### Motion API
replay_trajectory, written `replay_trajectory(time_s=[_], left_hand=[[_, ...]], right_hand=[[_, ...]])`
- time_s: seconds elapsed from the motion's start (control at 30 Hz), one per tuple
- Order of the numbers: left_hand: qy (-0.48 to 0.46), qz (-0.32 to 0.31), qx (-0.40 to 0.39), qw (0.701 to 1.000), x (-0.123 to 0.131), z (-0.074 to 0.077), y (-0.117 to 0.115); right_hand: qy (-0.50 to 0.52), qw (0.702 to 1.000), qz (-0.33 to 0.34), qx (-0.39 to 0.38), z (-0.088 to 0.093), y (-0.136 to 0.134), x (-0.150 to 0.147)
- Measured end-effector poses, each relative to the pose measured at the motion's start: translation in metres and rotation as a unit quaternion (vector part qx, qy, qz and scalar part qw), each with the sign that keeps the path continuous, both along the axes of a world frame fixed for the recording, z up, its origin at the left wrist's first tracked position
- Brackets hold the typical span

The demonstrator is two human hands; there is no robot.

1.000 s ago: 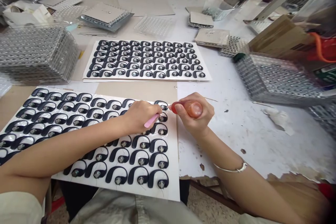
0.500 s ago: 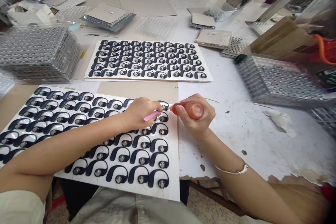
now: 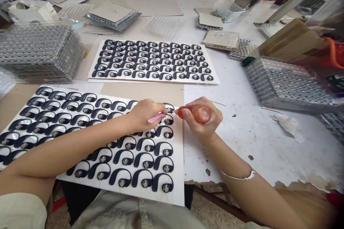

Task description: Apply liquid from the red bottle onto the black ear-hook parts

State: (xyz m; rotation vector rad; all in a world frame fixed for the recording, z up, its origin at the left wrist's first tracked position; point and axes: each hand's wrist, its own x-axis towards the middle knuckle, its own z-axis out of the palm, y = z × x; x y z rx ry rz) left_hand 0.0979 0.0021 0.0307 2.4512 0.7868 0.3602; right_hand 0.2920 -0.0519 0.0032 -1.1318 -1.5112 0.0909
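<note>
A white tray (image 3: pixel 177 171) with rows of black ear-hook parts lies at the table's near edge. My left hand (image 3: pixel 143 114) rests on its far right corner, fingers closed on a thin pink tool (image 3: pixel 156 117) whose tip meets the black ear-hook part (image 3: pixel 168 108) in the top right corner. My right hand (image 3: pixel 205 120) is wrapped round a small orange-red squeeze bottle (image 3: pixel 195 112), its tip aimed left at that same part. A silver bangle sits on my right wrist.
A second white tray of black ear-hook parts (image 3: pixel 153 61) lies farther back. Stacks of clear blister trays stand at the left (image 3: pixel 40 52) and right (image 3: pixel 287 84). Cardboard sheets and boxes crowd the far table. The chipped table edge (image 3: pixel 242 180) runs below my right forearm.
Both hands stay at the same corner part; the pink tool's tip shifted slightly. The view drifted a little.
</note>
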Motion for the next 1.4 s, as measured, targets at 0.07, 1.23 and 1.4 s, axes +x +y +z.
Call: replay_trajectory(time_s=[0.07, 1.23, 1.4], left_hand=[[-0.004, 0.0, -0.002, 1.0, 0.0, 0.0, 0.0], [-0.103, 0.012, -0.106, 0.989, -0.002, -0.003, 0.011], [-0.096, 0.015, -0.1, 0.99, -0.002, -0.003, 0.012]], right_hand=[[0.0, 1.0, -0.004, -0.005, 0.0, 0.0, 0.0], [0.154, 0.981, -0.003, -0.116, -0.01, 0.007, 0.005], [0.157, 0.982, 0.003, -0.105, -0.008, 0.006, 0.002]])
